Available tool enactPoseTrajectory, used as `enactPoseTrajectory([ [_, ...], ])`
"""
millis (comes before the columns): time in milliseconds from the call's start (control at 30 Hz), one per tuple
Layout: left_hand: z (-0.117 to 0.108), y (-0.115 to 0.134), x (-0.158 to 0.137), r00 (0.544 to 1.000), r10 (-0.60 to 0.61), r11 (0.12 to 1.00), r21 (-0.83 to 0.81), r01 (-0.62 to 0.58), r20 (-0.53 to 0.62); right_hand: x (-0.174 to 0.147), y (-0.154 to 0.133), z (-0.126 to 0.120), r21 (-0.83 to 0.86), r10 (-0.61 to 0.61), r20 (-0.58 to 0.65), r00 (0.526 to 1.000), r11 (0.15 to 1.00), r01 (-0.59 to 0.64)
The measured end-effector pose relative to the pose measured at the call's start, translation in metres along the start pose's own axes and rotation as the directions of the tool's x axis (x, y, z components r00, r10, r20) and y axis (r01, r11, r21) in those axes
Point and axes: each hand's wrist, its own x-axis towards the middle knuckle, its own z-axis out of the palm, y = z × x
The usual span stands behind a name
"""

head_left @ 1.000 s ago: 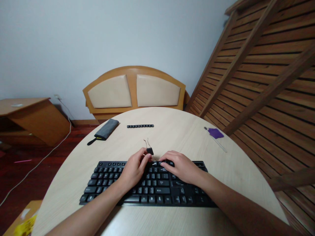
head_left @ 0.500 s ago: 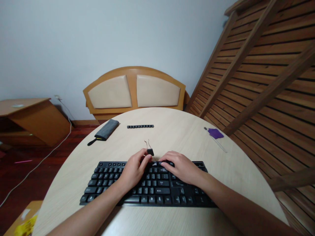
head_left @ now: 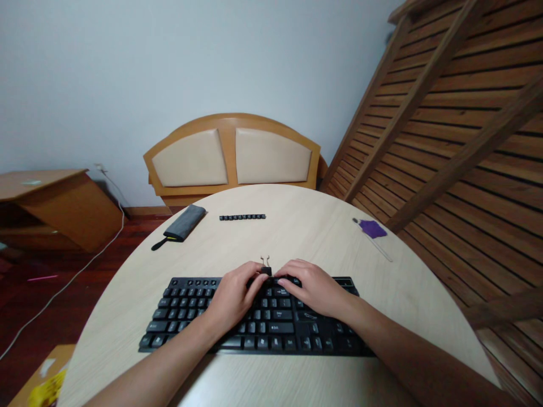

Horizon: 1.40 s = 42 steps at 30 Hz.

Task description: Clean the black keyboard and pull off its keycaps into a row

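A black keyboard (head_left: 189, 310) lies on the table with its long side towards me. My left hand (head_left: 234, 291) pinches a small black keycap puller (head_left: 266, 270) over the top row of keys. Two thin hooked wires stick up from the puller; its lower end is hidden between my hands. My right hand (head_left: 313, 287) grips the far edge of the keyboard, with thumb in front and fingers behind. At the top left of the keyboard, several key positions show bare switches without caps. Beyond the keyboard sits a row of loose black keycaps (head_left: 242, 217).
On the round table (head_left: 297, 220), a grey pouch (head_left: 185, 224) with a strap lies at the left. At the right are a purple cloth (head_left: 373, 228) and a thin brush (head_left: 373, 240). A wooden headboard (head_left: 231, 150) stands behind, and a slatted wood frame (head_left: 441, 141) leans at the right.
My left hand has shifted slightly right. The keycap puller has moved down and right and now stands more upright. My right hand has stayed nearly in place.
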Motion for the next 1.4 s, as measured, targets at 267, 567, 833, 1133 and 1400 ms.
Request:
enactPoseTrajectory([
  [267, 0.000, -0.001, 0.002, 0.997, -0.070, 0.997, -0.022, 0.069, -0.035, 0.000, 0.001, 0.001, -0.021, -0.027, 0.003, 1.000, 0.999, 0.027],
  [567, 0.002, -0.005, 0.003, 0.993, -0.110, 0.989, -0.107, 0.105, -0.037, 0.003, -0.003, 0.000, -0.138, -0.083, 0.039, 0.996, 0.987, 0.087],
  [833, 0.001, -0.006, 0.003, 0.992, -0.120, 0.983, -0.144, 0.115, -0.031, 0.026, -0.024, -0.010, -0.307, 0.027, 0.133, 0.991, 0.952, 0.016],
  [1133, 0.002, -0.006, 0.004, 0.991, -0.128, 0.980, -0.156, 0.123, -0.025, 0.030, -0.010, 0.003, -0.215, -0.052, 0.066, 0.996, 0.975, 0.065],
  [1400, 0.004, -0.014, 0.007, 0.976, -0.198, 0.891, -0.432, 0.141, -0.090, 0.029, -0.006, 0.011, -0.075, -0.088, -0.074, 0.993, 0.994, 0.082],
])
